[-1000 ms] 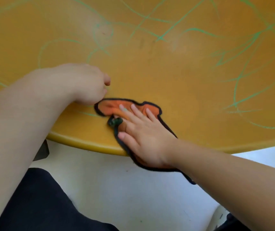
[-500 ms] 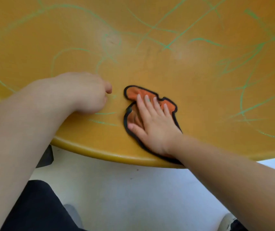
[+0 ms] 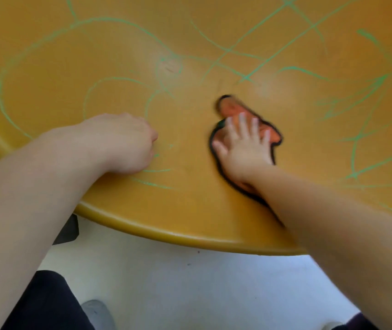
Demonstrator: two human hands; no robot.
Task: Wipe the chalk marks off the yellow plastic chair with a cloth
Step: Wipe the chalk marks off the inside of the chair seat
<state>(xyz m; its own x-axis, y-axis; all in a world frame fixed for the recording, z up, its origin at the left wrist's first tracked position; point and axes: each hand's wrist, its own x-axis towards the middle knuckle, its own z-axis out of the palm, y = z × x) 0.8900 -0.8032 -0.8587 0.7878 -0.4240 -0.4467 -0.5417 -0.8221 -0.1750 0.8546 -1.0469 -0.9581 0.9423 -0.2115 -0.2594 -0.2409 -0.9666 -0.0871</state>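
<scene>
On the yellow chair (image 3: 119, 55) seat near its front edge, we see the right hand (image 3: 245, 151) pressing flat on the orange cloth (image 3: 230, 107), fingers (image 3: 242, 123) straight, spread and blurred, and the left hand (image 3: 123, 144) clenched, holding nothing visible, resting beside green chalk marks (image 3: 152, 184).

The person is wearing black trousers (image 3: 40, 303), which are showing as a plain, dark fabric mass at the lower left edge of the view, while a second dark patch of garment (image 3: 361, 322) is showing at the lower right corner. A grey shoe (image 3: 97, 314) with a rounded toe is showing just beside the trouser leg, its finer details being too blurred to read. The left forearm (image 3: 35, 186) and the right forearm (image 3: 333, 222) are showing bare along their whole visible length, down to the left hand (image 3: 123, 141) and the right hand (image 3: 245, 151), the latter appearing blurred.
</scene>
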